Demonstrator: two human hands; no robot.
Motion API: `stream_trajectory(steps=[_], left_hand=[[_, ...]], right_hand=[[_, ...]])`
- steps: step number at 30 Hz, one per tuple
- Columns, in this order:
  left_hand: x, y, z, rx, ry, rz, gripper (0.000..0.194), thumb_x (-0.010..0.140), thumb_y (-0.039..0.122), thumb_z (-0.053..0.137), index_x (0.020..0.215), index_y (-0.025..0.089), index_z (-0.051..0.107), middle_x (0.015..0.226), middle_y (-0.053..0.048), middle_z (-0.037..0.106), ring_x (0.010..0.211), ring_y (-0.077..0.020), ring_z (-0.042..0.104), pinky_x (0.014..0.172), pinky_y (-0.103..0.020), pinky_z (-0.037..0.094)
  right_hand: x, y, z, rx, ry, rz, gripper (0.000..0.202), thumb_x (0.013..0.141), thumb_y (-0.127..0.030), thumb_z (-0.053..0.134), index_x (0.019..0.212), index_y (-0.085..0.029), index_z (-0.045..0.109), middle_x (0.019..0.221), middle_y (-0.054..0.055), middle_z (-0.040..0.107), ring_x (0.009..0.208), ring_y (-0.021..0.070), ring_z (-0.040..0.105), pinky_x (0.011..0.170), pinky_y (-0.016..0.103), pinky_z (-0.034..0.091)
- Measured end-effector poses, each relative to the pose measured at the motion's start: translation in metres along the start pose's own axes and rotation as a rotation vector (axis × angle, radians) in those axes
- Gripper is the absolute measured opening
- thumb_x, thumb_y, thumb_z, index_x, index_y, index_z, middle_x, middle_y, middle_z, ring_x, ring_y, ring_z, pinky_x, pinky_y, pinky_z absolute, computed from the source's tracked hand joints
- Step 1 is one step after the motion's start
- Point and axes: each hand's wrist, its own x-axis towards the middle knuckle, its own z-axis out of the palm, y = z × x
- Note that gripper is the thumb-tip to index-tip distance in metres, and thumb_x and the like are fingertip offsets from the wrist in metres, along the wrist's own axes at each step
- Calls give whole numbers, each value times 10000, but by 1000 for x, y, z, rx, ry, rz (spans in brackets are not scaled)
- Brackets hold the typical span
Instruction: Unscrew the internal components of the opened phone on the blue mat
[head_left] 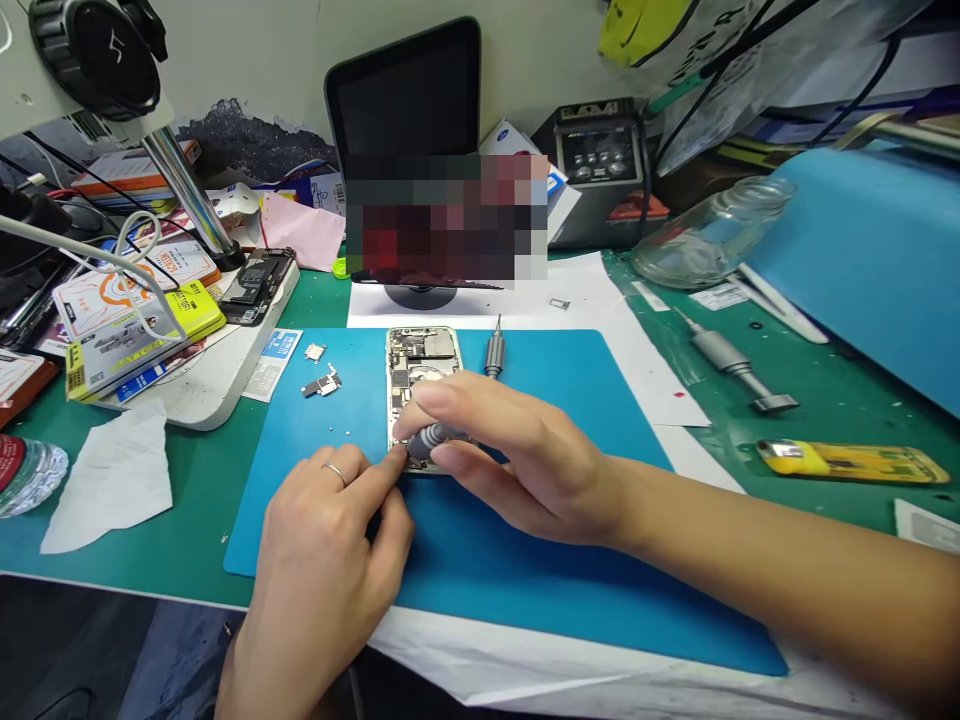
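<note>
An opened phone (401, 378) with its inner boards showing lies upright on the blue mat (540, 590). My right hand (536, 450) reaches across from the right, its fingers and thumb around a grey screwdriver (429, 440) over the lower part of the phone; the driver's tip is hidden. At the phone's lower left corner, my left hand (330, 530), with a ring on one finger, presses its index fingertip to the edge, the other fingers curled. Small metal parts (322, 382) and tiny screws (339, 432) lie left of the phone. A second screwdriver (495, 350) stands behind my right hand.
A dark screen (405, 100) stands at the back. Boxes (142, 320) and a microscope post (187, 190) crowd the left. Rightward are a glass jar (712, 235), another grey driver (731, 360) and a yellow-handled tool (847, 461). White tissue (112, 480) lies at left.
</note>
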Motion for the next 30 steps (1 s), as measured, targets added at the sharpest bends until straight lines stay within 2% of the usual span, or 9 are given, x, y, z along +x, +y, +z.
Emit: stream_trajectory(steps=[5, 9, 15, 18, 20, 23, 25, 28, 30], left_hand=[[1, 0, 1, -17, 23, 2, 311, 1007, 162, 490, 1201, 193, 731, 792, -17, 576, 726, -179, 497, 665, -340, 353], [2, 1, 2, -38, 26, -10, 291, 1004, 161, 497, 1165, 189, 738, 800, -11, 575, 739, -171, 507, 689, -328, 375], [1, 1, -1, -44, -6, -39, 303, 1003, 172, 499, 1169, 186, 751, 771, -10, 544, 731, -172, 497, 661, -331, 350], [0, 1, -1, -44, -3, -39, 313, 1004, 175, 497, 1193, 186, 747, 774, -8, 543, 734, -171, 498, 669, -330, 360], [0, 1, -1, -42, -8, -35, 317, 1006, 178, 494, 1197, 188, 747, 771, -8, 540, 732, -170, 496, 665, -330, 359], [0, 1, -1, -36, -6, -31, 321, 1008, 172, 489, 1192, 189, 751, 769, -9, 543, 717, -169, 487, 651, -332, 345], [0, 0, -1, -26, -1, -25, 320, 1006, 171, 492, 1194, 190, 751, 772, -11, 547, 714, -170, 489, 652, -333, 348], [-1, -1, 1, -15, -1, -13, 313, 1009, 182, 494, 1193, 190, 747, 778, -13, 549, 730, -175, 504, 672, -332, 370], [-2, -3, 1, -15, 3, -2, 314, 1012, 185, 493, 1208, 194, 737, 785, -13, 554, 739, -177, 510, 688, -333, 381]], right_hand=[[1, 4, 0, -73, 14, 14, 476, 1028, -171, 510, 1490, -213, 405, 1069, 63, 713, 858, 165, 614, 795, 334, 556], [2, 7, 3, 25, 9, 53, 435, 1012, -61, 455, 1437, -144, 416, 1212, 104, 680, 1025, 153, 657, 913, 340, 561], [3, 6, 4, -62, 22, -19, 342, 1020, -176, 550, 1353, -150, 477, 1125, 79, 716, 886, 152, 631, 873, 347, 541], [4, 4, 4, -8, 24, 22, 356, 1027, -98, 452, 1381, -136, 464, 1113, 93, 707, 993, 164, 651, 915, 349, 541], [4, 4, 4, 14, 27, 31, 377, 1016, -70, 462, 1386, -143, 464, 1098, 85, 708, 957, 152, 659, 895, 332, 550], [5, 3, 2, -50, 18, -12, 341, 1027, -176, 526, 1365, -162, 484, 1109, 82, 718, 884, 154, 644, 863, 338, 539], [6, 2, 1, -103, 25, -19, 315, 1041, -204, 489, 1354, -166, 502, 1124, 95, 715, 996, 184, 650, 942, 376, 523], [7, 0, -1, -120, 32, 6, 363, 1022, -106, 440, 1373, -177, 503, 1164, 99, 711, 1160, 201, 625, 1040, 396, 513], [8, 0, -1, -96, 37, 25, 397, 1010, -78, 463, 1387, -199, 495, 1127, 74, 723, 1079, 179, 647, 974, 357, 553]])
